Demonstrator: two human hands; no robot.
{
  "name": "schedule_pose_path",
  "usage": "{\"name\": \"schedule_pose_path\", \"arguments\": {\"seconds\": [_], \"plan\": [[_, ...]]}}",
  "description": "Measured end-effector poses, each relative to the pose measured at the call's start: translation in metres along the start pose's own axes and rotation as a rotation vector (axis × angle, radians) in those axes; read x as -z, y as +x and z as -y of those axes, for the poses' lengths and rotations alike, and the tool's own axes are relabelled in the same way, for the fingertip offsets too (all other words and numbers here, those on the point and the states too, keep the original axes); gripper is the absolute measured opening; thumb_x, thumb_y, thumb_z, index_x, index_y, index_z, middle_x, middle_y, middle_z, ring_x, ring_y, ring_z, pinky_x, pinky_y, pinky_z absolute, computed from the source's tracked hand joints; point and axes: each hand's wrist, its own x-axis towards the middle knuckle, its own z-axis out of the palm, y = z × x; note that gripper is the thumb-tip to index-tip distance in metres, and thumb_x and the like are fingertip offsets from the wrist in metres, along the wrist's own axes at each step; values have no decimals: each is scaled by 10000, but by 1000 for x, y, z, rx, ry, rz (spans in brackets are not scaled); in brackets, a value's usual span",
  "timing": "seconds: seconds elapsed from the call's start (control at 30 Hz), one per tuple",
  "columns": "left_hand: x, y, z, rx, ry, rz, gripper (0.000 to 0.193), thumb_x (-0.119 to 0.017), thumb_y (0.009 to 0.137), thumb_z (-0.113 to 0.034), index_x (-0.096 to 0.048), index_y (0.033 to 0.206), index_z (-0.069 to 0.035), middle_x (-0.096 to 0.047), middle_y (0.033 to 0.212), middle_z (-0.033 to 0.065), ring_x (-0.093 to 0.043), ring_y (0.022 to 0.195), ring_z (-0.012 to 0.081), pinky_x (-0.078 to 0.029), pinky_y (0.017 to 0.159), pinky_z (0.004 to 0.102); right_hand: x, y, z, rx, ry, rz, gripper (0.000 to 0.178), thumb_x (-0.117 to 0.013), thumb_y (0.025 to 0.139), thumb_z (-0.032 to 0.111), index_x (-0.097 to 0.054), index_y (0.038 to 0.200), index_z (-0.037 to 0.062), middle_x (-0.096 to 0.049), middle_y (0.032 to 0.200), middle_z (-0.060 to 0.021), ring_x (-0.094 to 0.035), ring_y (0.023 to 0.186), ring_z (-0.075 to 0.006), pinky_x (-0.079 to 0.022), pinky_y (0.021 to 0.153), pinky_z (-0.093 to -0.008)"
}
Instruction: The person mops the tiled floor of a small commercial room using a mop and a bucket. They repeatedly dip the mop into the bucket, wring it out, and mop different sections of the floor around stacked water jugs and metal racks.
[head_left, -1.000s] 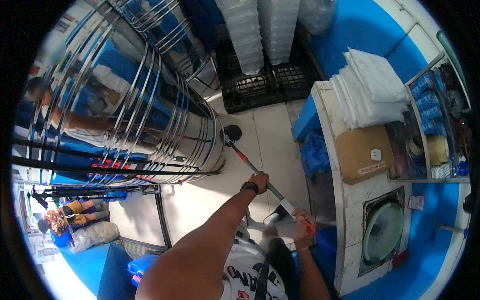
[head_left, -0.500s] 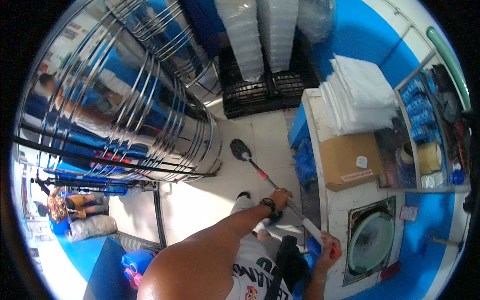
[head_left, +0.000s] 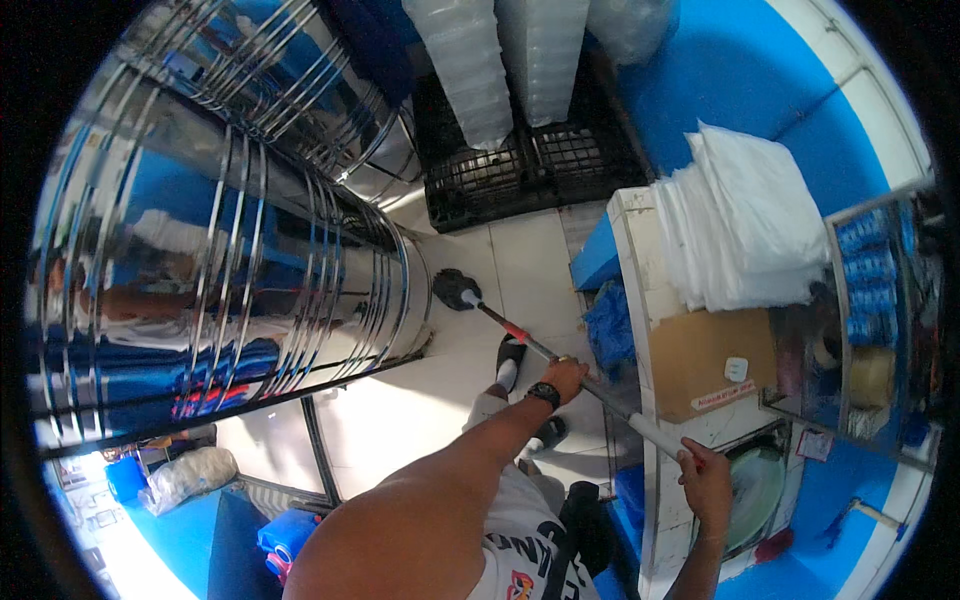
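Since half a second ago, the right hand [head_left: 706, 477] has swung outward over the green basin [head_left: 760, 497], and the mop head [head_left: 457, 290] has edged toward the chrome-barred rack [head_left: 265, 280].

The left hand [head_left: 566, 380] wraps the middle of the grey shaft of a long-handled mop [head_left: 578, 377]; the right, at 4 o'clock from it, curls round the pale upper end. The mop slants across to 10 o'clock, its dark shaggy head down at the tile floor [head_left: 540, 265]; whether it presses there cannot be told.

Printing is nearest on the white shirt [head_left: 515, 560] at 6 to 7 o'clock, with dark letters and a coloured emblem. At 3 o'clock, a cardboard box [head_left: 690, 365] carries a square white sticker and a printed strip; further off between 2 and 3, blue packets [head_left: 868, 278] bear print too small to tell.

Pale tiles are brightly lit toward 8 o'clock. A white-tiled counter [head_left: 640, 270] bears the box and, between 1 and 2 o'clock, a stack of white plastic bags [head_left: 750, 220]. Black pallets [head_left: 475, 185] stand at 12 o'clock.

The left arm stretches forward, nearly straight, a dark watch [head_left: 543, 394] at its wrist; the right forearm rises from 5 o'clock.
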Motion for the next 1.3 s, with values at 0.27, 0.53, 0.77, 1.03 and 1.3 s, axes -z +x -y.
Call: {"name": "schedule_pose_path", "arguments": {"seconds": [0.27,0.53,0.77,1.03,1.3], "plan": [[-36,18,145,-6,105,85,470,-604,936,-523,-640,1121,-93,-676,1005,150,-638,1052,366,-418,1028,550,-109,82,-9,-86,-175,396,365,-649,917,189,-683,1233,9,-698,976,-306,-703,916,-443,-549,846,-466],[-19,6,196,33,383,-7,510,-606,930,-566,-661,1080,-81,-680,982,151,-639,1035,365,-388,1062,521,-158,75,52,63,-44,319,313,-587,974,237,-628,1230,60,-692,953,-279,-665,907,-492,-530,777,-564],[105,-5,109,-272,-96,140,443,-624,926,-541,-665,947,-99,-705,878,162,-683,974,368,-542,764,498,-10,36,139,60,-288,317,330,-642,941,231,-661,1235,84,-707,868,-249,-692,779,-453,-550,711,-514],[206,-21,6,-506,-131,127,258,-749,740,-266,-655,906,-92,-705,792,138,-703,809,368,-550,730,514,144,-35,232,-106,-257,414,383,-581,997,166,-594,1323,-35,-688,964,-291,-695,839,-419,-530,751,-469],[261,-46,-29,-439,-203,66,317,-773,721,-280,-648,961,-115,-690,742,143,-698,777,392,-556,720,513,205,-48,237,-25,-303,321,330,-601,956,180,-694,1214,-5,-716,816,-156,-674,725,-319,-538,704,-424]]}}
